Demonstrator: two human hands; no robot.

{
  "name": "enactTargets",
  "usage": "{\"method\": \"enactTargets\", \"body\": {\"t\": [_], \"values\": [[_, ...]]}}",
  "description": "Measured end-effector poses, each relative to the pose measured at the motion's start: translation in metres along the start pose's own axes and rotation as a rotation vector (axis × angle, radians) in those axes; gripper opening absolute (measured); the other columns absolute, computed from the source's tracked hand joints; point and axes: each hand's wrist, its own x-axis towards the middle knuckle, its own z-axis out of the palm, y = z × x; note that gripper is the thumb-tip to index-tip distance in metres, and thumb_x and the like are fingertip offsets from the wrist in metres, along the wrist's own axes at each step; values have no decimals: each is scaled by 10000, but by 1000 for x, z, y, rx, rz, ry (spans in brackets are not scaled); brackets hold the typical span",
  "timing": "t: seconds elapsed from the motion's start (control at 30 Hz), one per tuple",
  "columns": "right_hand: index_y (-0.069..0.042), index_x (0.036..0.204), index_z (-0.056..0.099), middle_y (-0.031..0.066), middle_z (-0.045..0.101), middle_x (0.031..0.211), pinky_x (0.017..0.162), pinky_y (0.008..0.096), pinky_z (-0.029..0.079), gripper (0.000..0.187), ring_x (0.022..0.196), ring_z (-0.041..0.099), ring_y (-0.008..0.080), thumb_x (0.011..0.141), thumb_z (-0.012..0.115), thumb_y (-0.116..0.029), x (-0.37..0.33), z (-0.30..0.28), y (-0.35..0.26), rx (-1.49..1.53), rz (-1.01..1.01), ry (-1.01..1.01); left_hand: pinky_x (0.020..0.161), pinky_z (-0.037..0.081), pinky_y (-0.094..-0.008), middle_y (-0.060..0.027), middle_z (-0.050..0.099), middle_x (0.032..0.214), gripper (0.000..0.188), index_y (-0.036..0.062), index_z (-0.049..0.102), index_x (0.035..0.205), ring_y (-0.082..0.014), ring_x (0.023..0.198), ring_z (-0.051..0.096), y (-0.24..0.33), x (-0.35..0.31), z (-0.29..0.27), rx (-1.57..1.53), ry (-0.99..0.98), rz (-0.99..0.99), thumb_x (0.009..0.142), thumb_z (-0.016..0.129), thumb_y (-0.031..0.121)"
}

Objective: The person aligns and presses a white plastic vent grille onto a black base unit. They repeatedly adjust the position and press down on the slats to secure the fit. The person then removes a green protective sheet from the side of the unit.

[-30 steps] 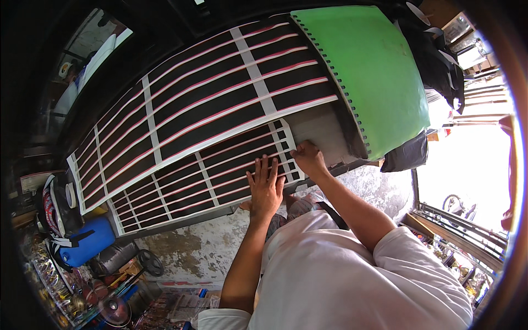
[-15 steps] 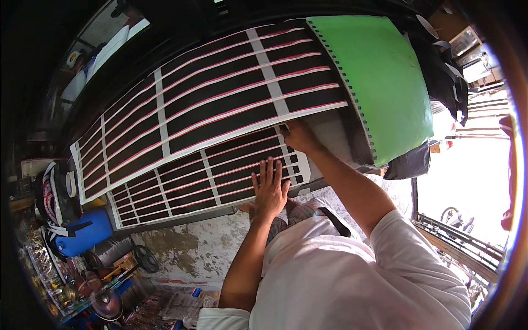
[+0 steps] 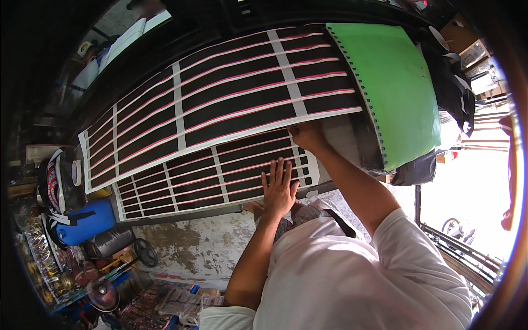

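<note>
Cluttered workshop floor lies below; my left hand (image 3: 279, 190) presses flat, fingers spread, on the lower striped sheet (image 3: 203, 179), while my right hand (image 3: 308, 136) pinches the upper striped sheet (image 3: 220, 104) edge. Both look light, floppy.

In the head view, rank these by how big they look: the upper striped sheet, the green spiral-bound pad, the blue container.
1. Upper striped sheet, clearly largest.
2. Green spiral-bound pad.
3. Blue container, smallest, though it sits lower and toward the bent rim, so its real size is unsure.
</note>
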Motion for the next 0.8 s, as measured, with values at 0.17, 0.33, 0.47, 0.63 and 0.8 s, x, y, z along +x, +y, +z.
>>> {"method": "enactTargets", "body": {"t": [0.17,0.33,0.47,0.63,0.8], "values": [[-144,1181,807,121,769,1225,1090,617,422,302,1202,688,339,959,741,-339,-26,-19,-18,-230,14,-156,1276,180,-717,-147,192,1811,756,134,248,1738,-394,1675,148,-4,-4,-1,-14,-31,-22,1117,520,469],[-22,1517,574,165,556,1593,1275,615,243,589,1503,475,342,989,682,-258,-67,-40,-6,-283,60,-5,1263,199,-722,-171,229,1790,758,103,291,1714,-418,1656,194,1,0,-7,-15,-40,1,1095,571,439],[54,1451,610,251,570,1546,1225,511,424,546,1434,539,434,974,703,-197,-119,-83,-11,-37,-140,-153,1234,210,-763,-204,289,1758,761,75,351,1675,-437,1637,240,6,-1,-11,30,-42,-23,1060,630,424],[15,1329,687,233,703,1317,1061,472,544,416,1219,680,415,963,739,-175,-195,-101,6,289,165,-392,1231,245,-753,-207,396,1705,697,13,425,1595,-412,1622,305,6,43,-18,-51,64,42,1033,668,345],[-6,1326,711,209,724,1323,1076,416,548,378,1272,687,343,999,743,-191,-215,-129,19,421,303,-421,1175,351,-684,-254,460,1624,833,-9,400,1599,-432,1538,415,-15,113,-23,58,56,264,950,779,351]]}}
